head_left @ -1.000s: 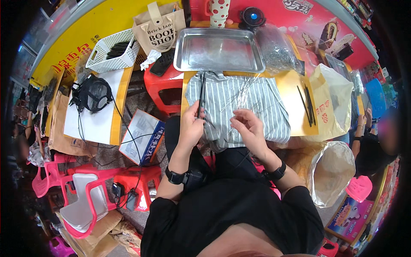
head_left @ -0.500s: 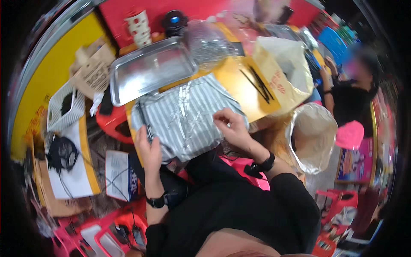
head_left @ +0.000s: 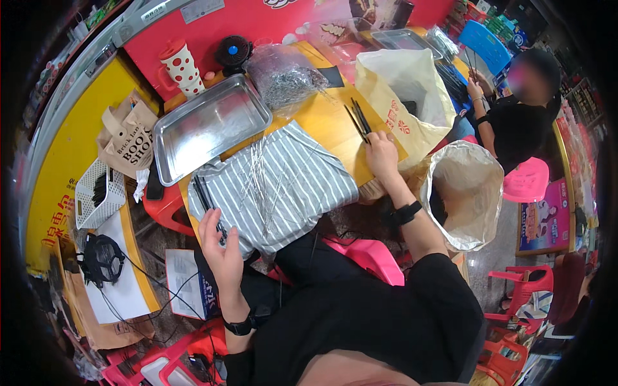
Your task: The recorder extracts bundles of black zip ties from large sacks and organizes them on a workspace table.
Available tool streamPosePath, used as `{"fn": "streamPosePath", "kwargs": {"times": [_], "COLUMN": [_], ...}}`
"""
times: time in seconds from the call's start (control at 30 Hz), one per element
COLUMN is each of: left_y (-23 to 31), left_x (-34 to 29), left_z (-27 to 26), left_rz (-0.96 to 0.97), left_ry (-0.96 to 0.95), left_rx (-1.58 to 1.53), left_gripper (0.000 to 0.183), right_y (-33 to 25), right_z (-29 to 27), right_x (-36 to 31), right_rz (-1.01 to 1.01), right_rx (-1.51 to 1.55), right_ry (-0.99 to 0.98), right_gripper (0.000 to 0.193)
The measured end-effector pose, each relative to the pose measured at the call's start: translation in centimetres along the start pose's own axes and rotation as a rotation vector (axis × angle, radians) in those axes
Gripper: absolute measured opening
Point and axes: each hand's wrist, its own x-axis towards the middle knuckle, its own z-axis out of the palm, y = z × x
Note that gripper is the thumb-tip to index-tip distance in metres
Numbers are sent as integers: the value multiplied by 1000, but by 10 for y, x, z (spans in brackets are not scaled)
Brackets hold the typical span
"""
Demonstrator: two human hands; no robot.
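A grey-and-white striped cloth (head_left: 302,183) lies over my lap and against the table edge, with thin silvery metal rods (head_left: 262,183) scattered on its middle. Several slim black sticks (head_left: 203,194) rest along its left side. Beside their lower ends is my left hand (head_left: 222,257), its fingers stretched and apart from the thumb. My right hand (head_left: 384,159) reaches onto the yellow tabletop (head_left: 331,138), fingertips curled down on the near ends of a small group of black sticks (head_left: 358,119). Those ends are hidden beneath the fingers.
A steel tray (head_left: 209,125) and a clear plastic bag of metal rods (head_left: 286,77) stand behind the cloth. On the right are a cream bag (head_left: 418,83) and a foil-lined bin (head_left: 476,193). A co-worker (head_left: 524,122) sits farther right, holding thin sticks.
My right hand has moved from above the cloth, away and to the right, onto the black sticks on the table. My left hand stays by the cloth's left side. The view has shifted.
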Motion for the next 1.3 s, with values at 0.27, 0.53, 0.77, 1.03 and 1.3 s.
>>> {"fn": "streamPosePath", "kwargs": {"times": [0.27,0.53,0.77,1.03,1.3], "left_y": [11,18,23,28,45], "left_x": [-6,-13,-13,4,4], "left_z": [11,18,37,152,204], "left_rz": [-3,49,121,-615,-647], "left_ry": [-17,-36,-109,-921,-899], "left_rx": [-29,-41,-117,-808,-1105], "left_gripper": [44,42,36,33,23], "right_y": [-21,-24,-38,-48,-69], "right_z": [-15,-10,-49,-61,-63], "right_x": [-6,-6,2,-29,-70], "right_rz": [59,91,436,886,669], "right_rx": [-22,-14,786,1688,1578], "right_ry": [2,-70,-265,-410,-214], "right_gripper": [20,23,19,17,16]}}
